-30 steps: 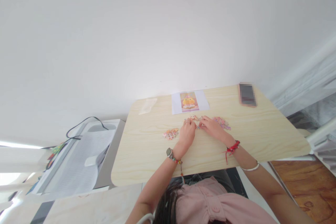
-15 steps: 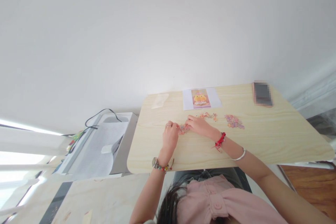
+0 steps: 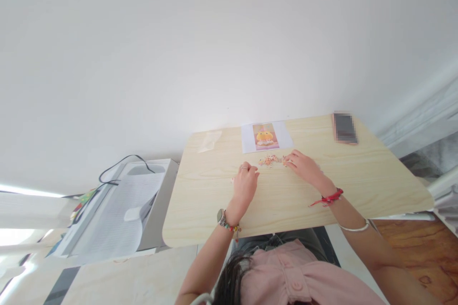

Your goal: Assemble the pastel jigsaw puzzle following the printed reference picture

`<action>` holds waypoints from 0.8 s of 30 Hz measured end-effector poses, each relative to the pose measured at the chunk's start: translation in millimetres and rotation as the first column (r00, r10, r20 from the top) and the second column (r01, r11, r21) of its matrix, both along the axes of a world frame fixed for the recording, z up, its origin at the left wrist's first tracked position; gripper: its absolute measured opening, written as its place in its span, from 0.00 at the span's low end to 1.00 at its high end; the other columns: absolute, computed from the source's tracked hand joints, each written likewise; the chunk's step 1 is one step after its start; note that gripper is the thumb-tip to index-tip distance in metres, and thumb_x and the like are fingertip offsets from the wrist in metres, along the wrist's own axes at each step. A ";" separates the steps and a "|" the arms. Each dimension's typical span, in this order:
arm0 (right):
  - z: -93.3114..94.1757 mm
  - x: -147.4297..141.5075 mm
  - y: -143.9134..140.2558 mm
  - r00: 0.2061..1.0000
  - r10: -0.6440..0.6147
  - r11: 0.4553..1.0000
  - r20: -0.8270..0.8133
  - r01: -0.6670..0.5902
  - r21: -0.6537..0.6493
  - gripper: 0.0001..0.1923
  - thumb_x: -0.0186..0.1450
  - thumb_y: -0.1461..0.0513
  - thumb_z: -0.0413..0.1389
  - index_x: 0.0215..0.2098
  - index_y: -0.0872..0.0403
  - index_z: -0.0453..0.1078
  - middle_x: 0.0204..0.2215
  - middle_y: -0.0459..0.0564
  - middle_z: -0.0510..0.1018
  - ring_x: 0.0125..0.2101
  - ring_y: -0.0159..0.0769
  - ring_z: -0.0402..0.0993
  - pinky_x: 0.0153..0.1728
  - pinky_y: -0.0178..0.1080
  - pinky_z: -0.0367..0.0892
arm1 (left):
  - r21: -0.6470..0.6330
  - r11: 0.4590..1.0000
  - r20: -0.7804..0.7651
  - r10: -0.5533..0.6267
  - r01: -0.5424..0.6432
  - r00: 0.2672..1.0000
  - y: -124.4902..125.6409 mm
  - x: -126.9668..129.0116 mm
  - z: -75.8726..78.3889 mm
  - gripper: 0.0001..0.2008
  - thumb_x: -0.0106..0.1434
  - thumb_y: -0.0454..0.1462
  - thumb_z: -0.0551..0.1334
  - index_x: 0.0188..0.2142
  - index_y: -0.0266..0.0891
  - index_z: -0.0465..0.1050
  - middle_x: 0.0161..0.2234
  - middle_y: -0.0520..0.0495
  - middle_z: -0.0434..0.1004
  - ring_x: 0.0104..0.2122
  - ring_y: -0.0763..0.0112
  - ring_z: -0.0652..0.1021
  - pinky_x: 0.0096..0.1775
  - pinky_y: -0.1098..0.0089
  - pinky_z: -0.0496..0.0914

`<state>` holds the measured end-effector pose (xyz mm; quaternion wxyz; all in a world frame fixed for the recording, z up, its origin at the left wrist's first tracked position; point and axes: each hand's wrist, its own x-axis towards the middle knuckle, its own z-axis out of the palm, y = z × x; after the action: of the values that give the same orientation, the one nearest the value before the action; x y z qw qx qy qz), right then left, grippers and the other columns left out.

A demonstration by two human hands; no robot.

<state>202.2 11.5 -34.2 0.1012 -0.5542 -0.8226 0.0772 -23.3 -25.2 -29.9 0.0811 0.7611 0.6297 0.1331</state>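
A loose cluster of tiny orange, pink and white pieces, like jigsaw pieces, lies on the wooden table. My left hand is just left of and nearer than the cluster, its fingers curled together; whatever they hold is too small to make out. A few pinkish bits show at its left side. At the cluster's right end, my right hand has its bent fingertips and thumb down among the pieces. That hand covers most of the purple-pink pile, and any piece in its fingers is hidden.
Behind the cluster lies a white sheet with a printed yellow cartoon figure. A clear plastic bag is at the back left, a phone at the back right. Left of the table, a white cabinet carries papers and a black cable.
My right hand has left the small pile beside my left hand and moved right to the orange cluster's end. My left hand has shifted right, now over that small pile. The view has shifted slightly.
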 end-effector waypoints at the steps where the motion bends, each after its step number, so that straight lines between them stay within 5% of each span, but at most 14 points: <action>1: -0.4 3.4 -0.1 1.000 -0.020 1.000 0.017 0.020 -0.005 0.11 0.65 0.62 0.45 0.39 0.54 0.68 0.38 0.50 0.69 0.35 0.34 0.69 0.33 0.34 0.60 | -0.013 0.999 -0.009 -0.043 0.043 0.999 3.1 11.8 -0.7 0.07 0.61 0.35 0.54 0.37 0.38 0.69 0.37 0.45 0.65 0.40 0.67 0.69 0.38 0.70 0.67; 9: 1.3 -0.9 -2.4 0.976 -0.101 0.991 0.192 0.115 -0.068 0.11 0.65 0.61 0.45 0.38 0.55 0.68 0.39 0.52 0.69 0.33 0.34 0.70 0.31 0.34 0.59 | -0.052 0.980 -0.056 -0.194 0.191 0.979 29.2 76.6 -16.4 0.08 0.61 0.29 0.51 0.38 0.36 0.67 0.40 0.42 0.64 0.43 0.65 0.66 0.41 0.66 0.65; 16: 3.9 -16.8 -1.7 0.953 -0.100 0.991 0.286 0.121 -0.056 0.12 0.66 0.62 0.42 0.38 0.55 0.67 0.36 0.52 0.70 0.30 0.36 0.70 0.28 0.37 0.57 | -0.097 0.958 -0.068 -0.278 0.271 0.958 47.0 79.8 -13.4 0.12 0.65 0.34 0.46 0.40 0.39 0.67 0.39 0.44 0.64 0.41 0.66 0.66 0.38 0.69 0.64; 24: -6.2 -10.3 -4.9 0.980 0.056 0.994 0.189 -0.037 -0.104 0.09 0.65 0.63 0.45 0.39 0.57 0.64 0.39 0.53 0.68 0.36 0.36 0.69 0.30 0.35 0.60 | -0.128 0.928 -0.180 -0.370 0.351 0.912 43.9 70.7 -7.9 0.11 0.63 0.29 0.47 0.39 0.36 0.65 0.40 0.43 0.64 0.42 0.67 0.67 0.40 0.69 0.65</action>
<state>191.9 6.5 -40.3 -0.0080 -0.5441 -0.8363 0.0670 47.4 18.7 -37.8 0.0758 0.8690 0.4888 0.0090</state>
